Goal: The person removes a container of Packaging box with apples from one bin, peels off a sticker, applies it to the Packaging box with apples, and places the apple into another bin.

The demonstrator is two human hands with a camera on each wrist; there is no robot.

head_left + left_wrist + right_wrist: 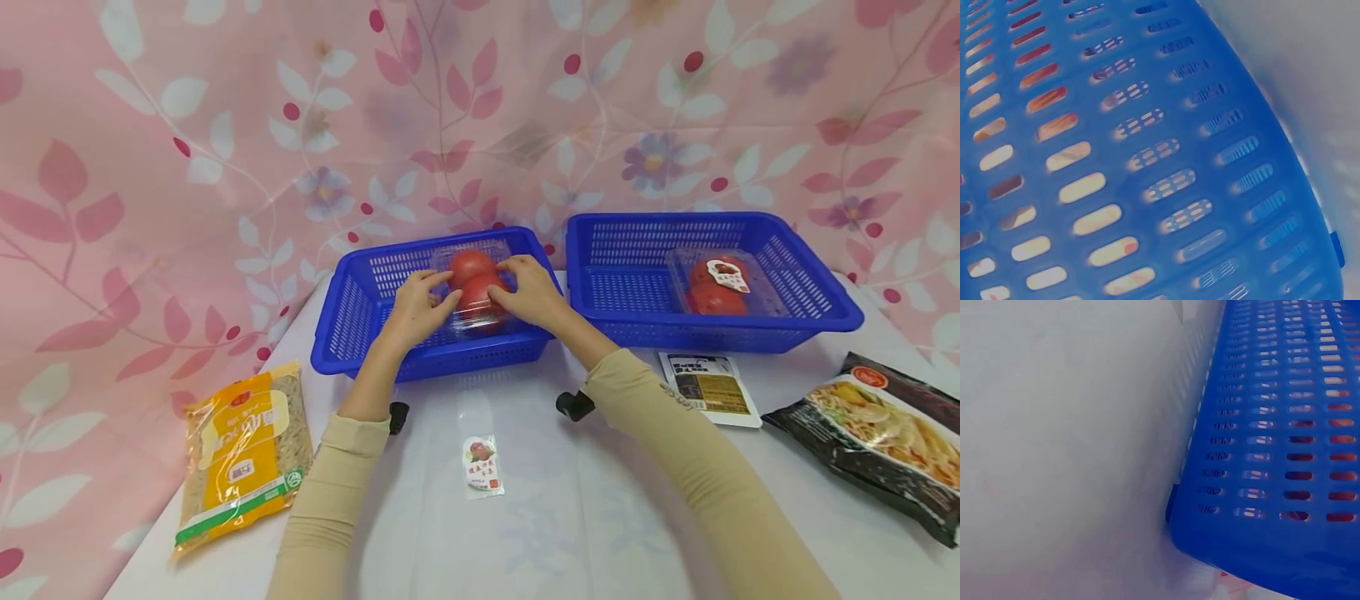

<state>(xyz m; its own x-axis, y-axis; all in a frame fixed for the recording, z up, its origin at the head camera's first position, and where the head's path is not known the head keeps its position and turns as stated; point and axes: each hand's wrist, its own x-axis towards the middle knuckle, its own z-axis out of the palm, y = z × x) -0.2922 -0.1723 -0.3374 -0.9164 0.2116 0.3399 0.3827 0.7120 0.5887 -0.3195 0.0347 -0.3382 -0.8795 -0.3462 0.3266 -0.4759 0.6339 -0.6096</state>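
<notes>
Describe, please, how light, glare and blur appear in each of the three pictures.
Head view: bright, even light, small glints on the left box; left wrist view: hazy, the basket soft at its hole edges; right wrist view: the table looks dull grey, darker near the basket.

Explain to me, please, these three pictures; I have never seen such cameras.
There is no machine, only a person's left hand and right hand, bare. The wide picture comes from a camera on the head; the close two come from wrist cameras and show a slotted blue wall. The hands are at both sides of a clear pack of red fruit in the left basket; whether they grip it is unclear. The right basket holds another pack. On the white table lie a yellow bag, a label, a flat pouch and a black bag.
</notes>
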